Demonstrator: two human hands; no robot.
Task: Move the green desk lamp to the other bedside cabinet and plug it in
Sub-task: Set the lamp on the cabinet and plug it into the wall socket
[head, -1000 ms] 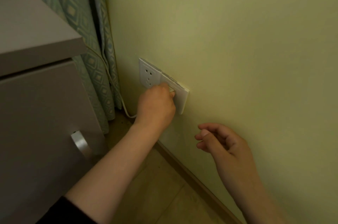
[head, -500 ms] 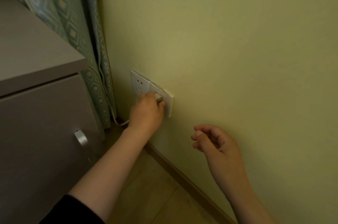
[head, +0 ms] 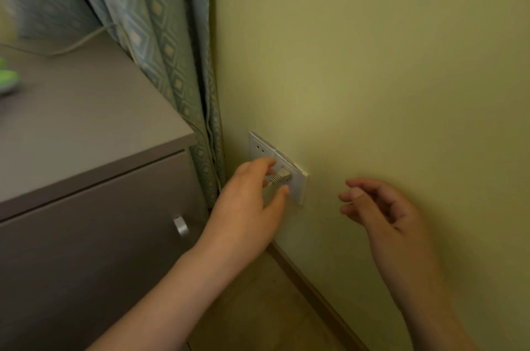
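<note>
A white plug (head: 281, 176) sits in the nearer of two white wall sockets (head: 298, 187), low on the yellow-green wall. My left hand (head: 246, 207) is just off the plug, fingers spread around it without gripping. My right hand (head: 378, 207) hovers to the right, near the wall, loosely curled and holding nothing. Only a green sliver of the lamp's base (head: 7, 79) shows at the far left edge on the grey bedside cabinet (head: 86, 121). Its pale cord (head: 83, 42) runs across the cabinet top toward the curtain.
A blue-green patterned curtain (head: 160, 44) hangs in the corner between cabinet and wall. The cabinet drawer has a metal knob (head: 180, 226). A wooden skirting board (head: 312, 290) runs along the wall above the tan floor.
My left hand has let go of the plug and opened, leaving it in the socket. My view has lifted, so the cabinet top, cord and lamp edge now show.
</note>
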